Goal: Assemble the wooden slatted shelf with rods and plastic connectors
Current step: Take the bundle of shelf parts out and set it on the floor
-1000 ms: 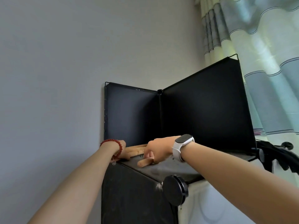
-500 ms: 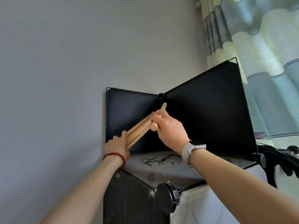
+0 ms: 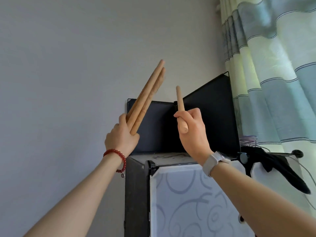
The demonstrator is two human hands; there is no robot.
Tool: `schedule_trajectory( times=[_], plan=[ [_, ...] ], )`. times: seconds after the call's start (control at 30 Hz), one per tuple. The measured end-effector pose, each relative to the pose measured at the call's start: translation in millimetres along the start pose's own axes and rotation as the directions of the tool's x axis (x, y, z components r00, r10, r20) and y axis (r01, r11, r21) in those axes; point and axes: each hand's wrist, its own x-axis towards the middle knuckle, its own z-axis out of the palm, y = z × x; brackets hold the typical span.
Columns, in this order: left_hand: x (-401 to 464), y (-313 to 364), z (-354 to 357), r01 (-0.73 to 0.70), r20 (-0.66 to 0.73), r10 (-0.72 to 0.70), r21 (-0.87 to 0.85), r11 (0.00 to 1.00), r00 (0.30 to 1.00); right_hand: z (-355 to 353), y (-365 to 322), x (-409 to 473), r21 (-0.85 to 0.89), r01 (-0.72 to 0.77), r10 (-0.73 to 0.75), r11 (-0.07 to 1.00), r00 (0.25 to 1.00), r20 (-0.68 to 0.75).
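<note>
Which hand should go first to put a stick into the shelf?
Probably the right hand. It holds just one wooden rod, upright and separate, ready to place. The left hand grips a bundle of rods, so it would need to sort one out first.

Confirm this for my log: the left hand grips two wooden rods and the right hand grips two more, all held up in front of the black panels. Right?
Not quite. The head view shows the right hand gripping only one wooden rod, not two. The rest stands: the left hand grips two wooden rods, all held up in front of the black panels.
</note>
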Motion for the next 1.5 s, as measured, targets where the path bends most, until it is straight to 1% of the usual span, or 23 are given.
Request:
schedule_trajectory(
  times=[0.07, 0.13, 0.27, 0.33, 0.37, 0.43, 0.47, 0.5, 0.57, 0.63, 0.67, 0.7, 0.73, 0.8, 0.83, 0.9, 0.93, 0.97, 1.03, 1.13, 1.23, 1.4, 1.5],
  plan=[
    [-30, 24, -23, 0.077, 0.052, -0.069, -0.176, 0.981, 0.996, -25, -14, -19, 0.072, -0.018, 0.022, 0.997, 0.998, -0.054],
    [-64, 48, -45, 0.164, 0.098, -0.137, -0.349, 0.923, 0.986, -51, -25, -37, 0.121, -0.063, 0.071, 0.991, 0.995, -0.064],
    [-135, 79, -81, 0.308, 0.24, -0.205, -0.562, 0.767, 0.949, -105, -57, -83, 0.314, -0.222, 0.204, 0.923, 0.975, 0.087],
    [-164, 91, -92, 0.354, 0.292, -0.215, -0.609, 0.71, 0.932, -126, -71, -100, 0.374, -0.281, 0.22, 0.884, 0.955, 0.197],
    [-179, 98, -99, 0.373, 0.307, -0.226, -0.608, 0.701, 0.925, -140, -78, -109, 0.36, -0.293, 0.209, 0.886, 0.945, 0.253],
    [-210, 106, -111, 0.393, 0.301, -0.263, -0.566, 0.725, 0.917, -164, -93, -129, 0.296, -0.304, 0.19, 0.906, 0.914, 0.357],
    [-228, 108, -116, 0.388, 0.278, -0.279, -0.512, 0.766, 0.919, -176, -100, -140, 0.298, -0.337, 0.208, 0.893, 0.897, 0.39],
    [-248, 110, -124, 0.379, 0.247, -0.298, -0.422, 0.823, 0.922, -191, -110, -152, 0.334, -0.404, 0.256, 0.851, 0.876, 0.408],
    [-289, 108, -141, 0.305, 0.178, -0.273, -0.189, 0.933, 0.945, -218, -130, -176, 0.442, -0.564, 0.392, 0.698, 0.817, 0.423],
    [-329, 101, -159, 0.215, 0.165, -0.217, 0.031, 0.976, 0.962, -242, -151, -204, 0.494, -0.698, 0.532, 0.519, 0.716, 0.452],
    [-351, 96, -168, 0.167, 0.18, -0.184, 0.105, 0.98, 0.966, -252, -162, -222, 0.484, -0.749, 0.595, 0.453, 0.658, 0.462],
    [-373, 92, -178, 0.126, 0.209, -0.159, 0.163, 0.979, 0.965, -261, -171, -243, 0.441, -0.789, 0.654, 0.428, 0.607, 0.451],
    [-394, 89, -189, 0.091, 0.249, -0.144, 0.215, 0.972, 0.958, -267, -179, -265, 0.36, -0.828, 0.709, 0.43, 0.556, 0.434],
    [-442, 81, -214, 0.027, 0.373, -0.131, 0.271, 0.962, 0.918, -283, -199, -315, 0.132, -0.887, 0.798, 0.442, 0.456, 0.395],
    [-467, 77, -224, 0.014, 0.429, -0.138, 0.279, 0.96, 0.893, -292, -208, -340, 0.032, -0.894, 0.824, 0.448, 0.426, 0.374],
    [-518, 75, -243, 0.055, 0.517, -0.192, 0.268, 0.962, 0.834, -313, -230, -384, -0.149, -0.871, 0.843, 0.467, 0.389, 0.371],
    [-547, 76, -255, 0.098, 0.57, -0.228, 0.249, 0.963, 0.79, -329, -245, -407, -0.237, -0.854, 0.854, 0.463, 0.358, 0.378],
    [-570, 76, -264, 0.139, 0.594, -0.258, 0.238, 0.961, 0.762, -342, -257, -425, -0.29, -0.838, 0.86, 0.462, 0.343, 0.377],
    [-608, 78, -279, 0.181, 0.631, -0.292, 0.235, 0.955, 0.719, -366, -279, -453, -0.375, -0.81, 0.871, 0.452, 0.31, 0.38],
    [-650, 92, -300, 0.224, 0.687, -0.313, 0.218, 0.95, 0.656, -402, -303, -478, -0.482, -0.785, 0.906, 0.388, 0.231, 0.354],
    [-697, 114, -320, 0.249, 0.754, -0.349, 0.25, 0.936, 0.556, -440, -323, -509, -0.574, -0.741, 0.919, 0.349, 0.15, 0.366],
    [-746, 153, -325, 0.249, 0.834, -0.338, 0.249, 0.936, 0.436, -505, -339, -546, -0.598, -0.761, 0.936, 0.251, 0.034, 0.35],
    [-783, 192, -321, 0.29, 0.886, -0.335, 0.245, 0.925, 0.32, -559, -345, -568, -0.587, -0.792, 0.943, 0.17, -0.043, 0.331]
  ],
)
